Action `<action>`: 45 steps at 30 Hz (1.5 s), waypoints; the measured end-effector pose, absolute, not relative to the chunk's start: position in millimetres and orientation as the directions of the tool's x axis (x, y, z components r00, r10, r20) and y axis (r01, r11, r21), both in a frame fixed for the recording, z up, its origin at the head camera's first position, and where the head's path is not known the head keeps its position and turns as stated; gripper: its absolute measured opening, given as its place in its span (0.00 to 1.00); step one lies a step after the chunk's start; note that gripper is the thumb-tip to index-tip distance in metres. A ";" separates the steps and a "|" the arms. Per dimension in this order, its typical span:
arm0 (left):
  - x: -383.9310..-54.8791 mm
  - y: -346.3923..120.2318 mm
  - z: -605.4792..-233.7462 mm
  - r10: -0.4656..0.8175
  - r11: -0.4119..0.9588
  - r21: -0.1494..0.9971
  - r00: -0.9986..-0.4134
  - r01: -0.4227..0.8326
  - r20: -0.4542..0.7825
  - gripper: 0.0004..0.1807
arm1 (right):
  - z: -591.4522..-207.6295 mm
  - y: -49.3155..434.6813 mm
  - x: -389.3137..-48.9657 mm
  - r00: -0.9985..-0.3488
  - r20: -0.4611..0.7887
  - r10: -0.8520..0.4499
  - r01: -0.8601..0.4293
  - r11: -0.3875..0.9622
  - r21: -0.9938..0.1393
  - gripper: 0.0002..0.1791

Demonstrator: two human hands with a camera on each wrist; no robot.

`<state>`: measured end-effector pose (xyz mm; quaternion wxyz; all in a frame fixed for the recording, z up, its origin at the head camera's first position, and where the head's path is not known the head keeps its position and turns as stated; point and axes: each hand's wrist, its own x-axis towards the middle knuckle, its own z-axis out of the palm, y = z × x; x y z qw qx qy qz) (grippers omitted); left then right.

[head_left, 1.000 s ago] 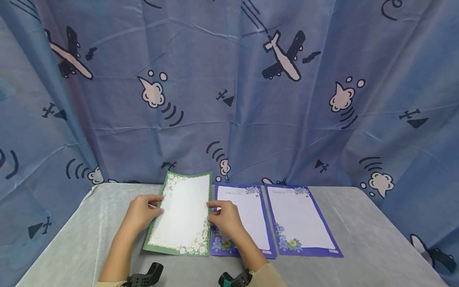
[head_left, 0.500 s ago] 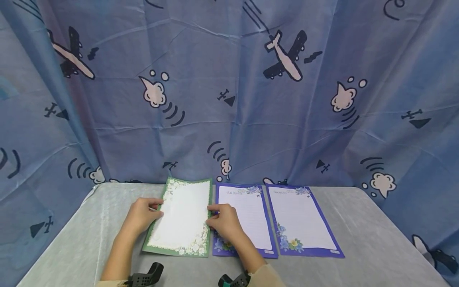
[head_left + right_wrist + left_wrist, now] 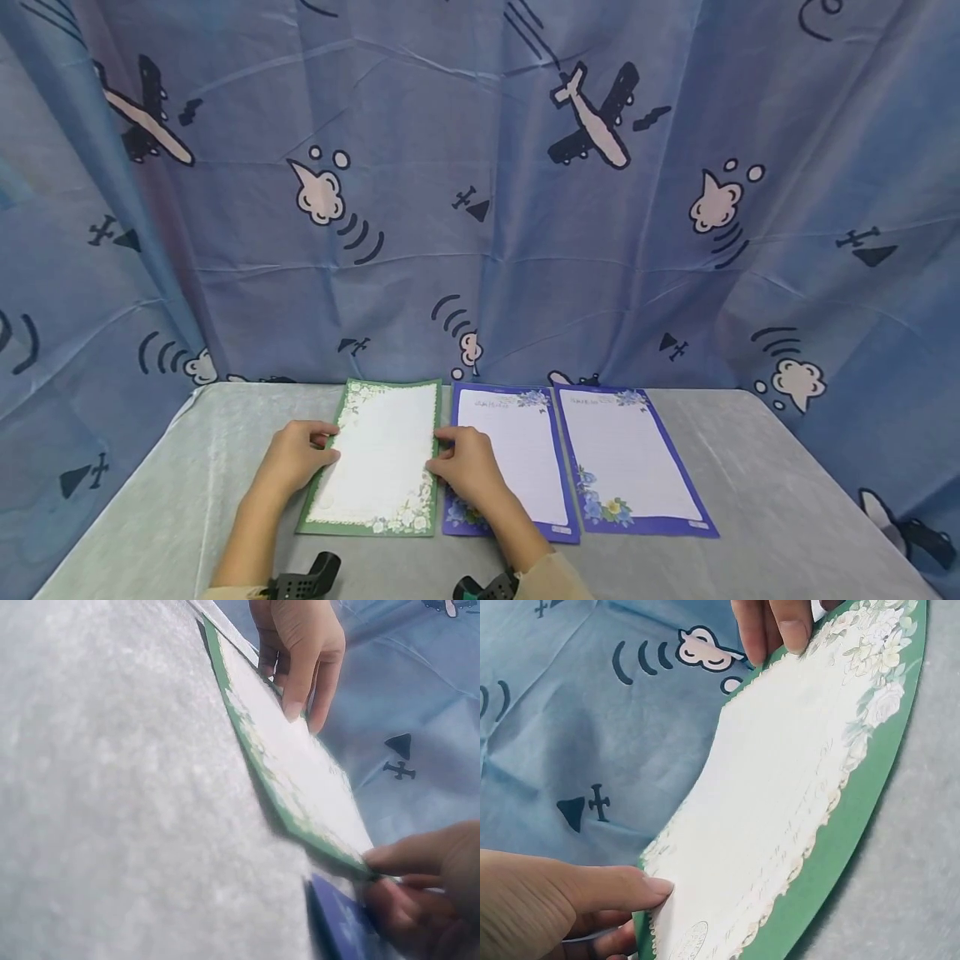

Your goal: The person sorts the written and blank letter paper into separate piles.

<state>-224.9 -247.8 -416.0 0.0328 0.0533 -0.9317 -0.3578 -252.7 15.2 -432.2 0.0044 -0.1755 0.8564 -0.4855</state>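
On the grey table (image 3: 780, 492), I had the left hand (image 3: 295, 454) and right hand (image 3: 471, 462) pinching a green-bordered sheet (image 3: 381, 458) by opposite edges. Two purple-bordered sheets (image 3: 628, 462) lay rightward.

A curtained-off tabletop space, apparently a small recording booth: blue airplane-print fabric (image 3: 420, 217) hangs along the far, left and right sides of a grey-covered table (image 3: 765, 475), and black wrist-worn devices (image 3: 324, 570) show at the near edge.

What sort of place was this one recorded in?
Probably a makeshift recording booth: a blue curtain printed with planes hangs behind a grey table and along both its sides, and black devices sit at both wrists.
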 end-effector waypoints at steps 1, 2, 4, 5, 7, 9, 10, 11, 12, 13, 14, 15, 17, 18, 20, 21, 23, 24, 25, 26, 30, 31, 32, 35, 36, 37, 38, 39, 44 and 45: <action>-224.7 -247.8 -415.8 -0.123 0.739 0.669 -0.992 -0.077 0.022 0.19 | -431.4 15.2 -252.7 -0.939 0.172 -0.298 -0.302 0.472 -0.828 0.26; -224.6 -247.8 -415.4 -0.123 0.741 0.667 -0.992 -0.078 0.020 0.19 | -430.3 15.4 -252.8 -0.940 0.181 -0.291 -0.306 0.478 -0.823 0.26; -224.5 -247.4 -414.9 -0.123 0.742 0.665 -0.992 -0.079 0.019 0.20 | -428.2 16.1 -252.7 -0.942 0.195 -0.274 -0.311 0.488 -0.816 0.25; -224.4 -247.1 -414.7 -0.121 0.744 0.664 -0.992 -0.077 0.020 0.20 | -427.3 16.7 -252.5 -0.942 0.202 -0.270 -0.315 0.492 -0.811 0.25; -224.9 -246.4 -414.6 -0.115 0.750 0.658 -0.993 -0.069 0.027 0.20 | -425.7 17.8 -252.1 -0.943 0.204 -0.265 -0.314 0.496 -0.809 0.24; -225.3 -245.7 -415.0 -0.112 0.753 0.655 -0.993 -0.064 0.032 0.20 | -424.5 18.6 -251.4 -0.943 0.196 -0.269 -0.310 0.498 -0.810 0.23; -225.4 -245.5 -415.2 -0.111 0.755 0.653 -0.993 -0.061 0.035 0.21 | -424.6 18.7 -251.1 -0.943 0.193 -0.272 -0.310 0.503 -0.807 0.22; -225.5 -245.3 -415.3 -0.110 0.757 0.651 -0.993 -0.059 0.038 0.21 | -424.6 18.8 -250.9 -0.942 0.191 -0.277 -0.313 0.510 -0.801 0.22; -225.5 -245.2 -415.5 -0.111 0.757 0.651 -0.993 -0.059 0.039 0.21 | -424.7 18.6 -250.7 -0.940 0.192 -0.281 -0.317 0.518 -0.794 0.21; -225.4 -245.1 -415.6 -0.111 0.757 0.651 -0.993 -0.059 0.040 0.21 | -425.4 18.2 -250.8 -0.938 0.195 -0.287 -0.325 0.528 -0.785 0.20; -225.3 -245.1 -415.5 -0.112 0.757 0.651 -0.993 -0.059 0.040 0.21 | -425.9 18.0 -250.8 -0.935 0.199 -0.293 -0.333 0.538 -0.775 0.19; -225.1 -245.0 -415.1 -0.111 0.757 0.650 -0.993 -0.059 0.039 0.21 | -426.6 17.7 -250.9 -0.931 0.204 -0.301 -0.344 0.546 -0.764 0.19; -224.8 -245.1 -414.1 -0.111 0.758 0.649 -0.993 -0.059 0.040 0.22 | -427.7 17.4 -251.2 -0.924 0.214 -0.317 -0.365 0.562 -0.742 0.17; -224.7 -245.3 -413.7 -0.111 0.758 0.649 -0.993 -0.060 0.038 0.22 | -428.2 17.3 -251.2 -0.921 0.217 -0.324 -0.372 0.566 -0.736 0.17; -224.2 -246.0 -413.1 -0.110 0.756 0.651 -0.993 -0.063 0.032 0.22 | -429.0 17.5 -251.2 -0.916 0.219 -0.336 -0.383 0.572 -0.725 0.17; -223.8 -246.4 -412.9 -0.111 0.756 0.652 -0.993 -0.065 0.029 0.22 | -429.4 17.7 -251.0 -0.914 0.220 -0.341 -0.388 0.572 -0.723 0.17; -223.2 -247.5 -413.4 -0.109 0.753 0.654 -0.994 -0.067 0.024 0.23 | -430.0 17.9 -250.7 -0.912 0.221 -0.344 -0.390 0.570 -0.723 0.17; -222.9 -248.0 -413.8 -0.108 0.751 0.657 -0.994 -0.067 0.021 0.23 | -430.3 18.0 -250.5 -0.912 0.221 -0.345 -0.390 0.569 -0.724 0.16; -222.6 -248.6 -414.4 -0.107 0.750 0.658 -0.994 -0.068 0.019 0.23 | -430.7 18.1 -250.3 -0.913 0.220 -0.344 -0.390 0.569 -0.724 0.16; -222.4 -249.0 -414.9 -0.106 0.749 0.659 -0.994 -0.068 0.017 0.23 | -431.0 18.3 -250.2 -0.913 0.219 -0.343 -0.388 0.569 -0.725 0.16; -223.0 -250.9 -416.2 -0.102 0.753 0.654 -0.995 -0.068 0.014 0.23 | -431.2 18.7 -250.5 -0.916 0.229 -0.329 -0.387 0.579 -0.718 0.16; -223.3 -251.1 -416.0 -0.103 0.756 0.651 -0.995 -0.069 0.014 0.22 | -431.0 18.9 -250.9 -0.917 0.235 -0.322 -0.387 0.582 -0.715 0.15; -223.7 -251.3 -415.7 -0.105 0.759 0.647 -0.994 -0.071 0.014 0.22 | -430.2 19.4 -251.4 -0.917 0.244 -0.315 -0.390 0.584 -0.712 0.14; -224.9 -250.7 -413.2 -0.108 0.766 0.639 -0.994 -0.069 0.023 0.21 | -427.8 21.1 -253.0 -0.922 0.255 -0.292 -0.384 0.588 -0.712 0.13; -225.4 -250.2 -412.1 -0.111 0.768 0.637 -0.993 -0.067 0.029 0.21 | -426.3 22.1 -253.4 -0.923 0.254 -0.288 -0.380 0.584 -0.718 0.12; -225.9 -249.5 -410.7 -0.114 0.768 0.637 -0.993 -0.064 0.037 0.21 | -424.9 23.1 -253.8 -0.924 0.252 -0.286 -0.376 0.578 -0.724 0.12; -226.1 -248.6 -409.2 -0.119 0.767 0.639 -0.992 -0.064 0.043 0.21 | -423.3 24.3 -254.1 -0.925 0.249 -0.286 -0.374 0.574 -0.728 0.12; -226.1 -247.6 -407.6 -0.127 0.764 0.642 -0.991 -0.067 0.048 0.21 | -421.8 25.5 -254.3 -0.927 0.244 -0.285 -0.369 0.570 -0.734 0.12; -225.1 -240.8 -398.7 -0.169 0.754 0.651 -0.983 -0.085 0.068 0.22 | -415.9 35.3 -255.0 -0.922 0.250 -0.295 -0.380 0.566 -0.732 0.11; -224.6 -238.9 -396.9 -0.172 0.752 0.654 -0.982 -0.084 0.072 0.22 | -415.4 38.1 -254.9 -0.922 0.251 -0.296 -0.381 0.568 -0.729 0.11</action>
